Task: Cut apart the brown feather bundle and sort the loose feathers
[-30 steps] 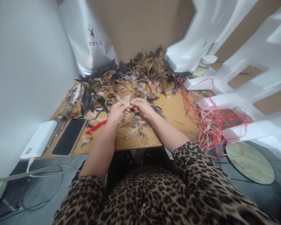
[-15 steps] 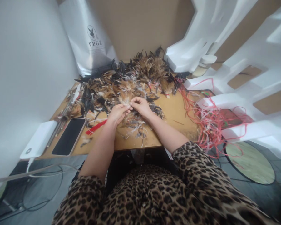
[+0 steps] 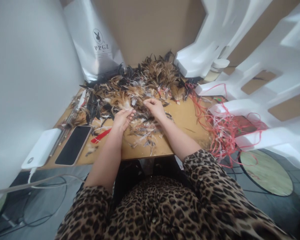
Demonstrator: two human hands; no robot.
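Observation:
My left hand [image 3: 124, 119] is closed in a pinch on a pale tan feather [image 3: 125, 104], whose fluffy end points away from me. A short gap to the right, my right hand [image 3: 153, 107] has thumb and forefinger pressed together; anything between them is too small to make out. Both hands are over the near side of a heap of brown and black feathers [image 3: 162, 75]. Loose feather scraps [image 3: 146, 133] lie on the wooden table below them. By my left wrist is a flat red strip [image 3: 100, 136].
A black-screened phone [image 3: 73, 145] and a white power bank [image 3: 41, 148] with a cable sit at left. Tangled pink string [image 3: 225, 130] spills over the right side beside white foam pieces [image 3: 260, 140]. Behind stand a silver bag [image 3: 100, 63] and a lidded jar [image 3: 217, 69].
My hands were together at the feather and have come apart. The left moved slightly left with the feather; the right moved slightly right and away from me.

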